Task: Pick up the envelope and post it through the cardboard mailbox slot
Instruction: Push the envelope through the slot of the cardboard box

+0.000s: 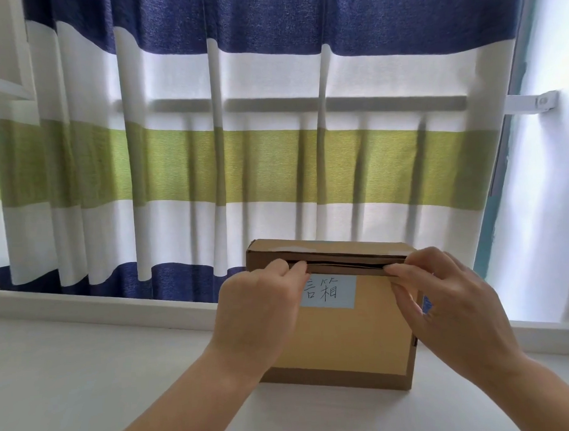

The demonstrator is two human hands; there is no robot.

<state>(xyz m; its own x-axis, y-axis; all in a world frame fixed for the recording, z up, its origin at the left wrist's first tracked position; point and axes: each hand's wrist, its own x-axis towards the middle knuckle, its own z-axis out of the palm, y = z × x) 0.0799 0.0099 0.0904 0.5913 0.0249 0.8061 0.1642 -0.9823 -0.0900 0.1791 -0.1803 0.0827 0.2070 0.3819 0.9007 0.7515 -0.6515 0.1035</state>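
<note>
While the cardboard mailbox is standing upright on the white surface in front of the striped curtain, both hands are working at its slot. The left hand is pinching the left end of the brown envelope, and the right hand is pinching the right end. The envelope is lying edge-on in the slot, only a thin strip showing. A blue label is sitting just below.
</note>
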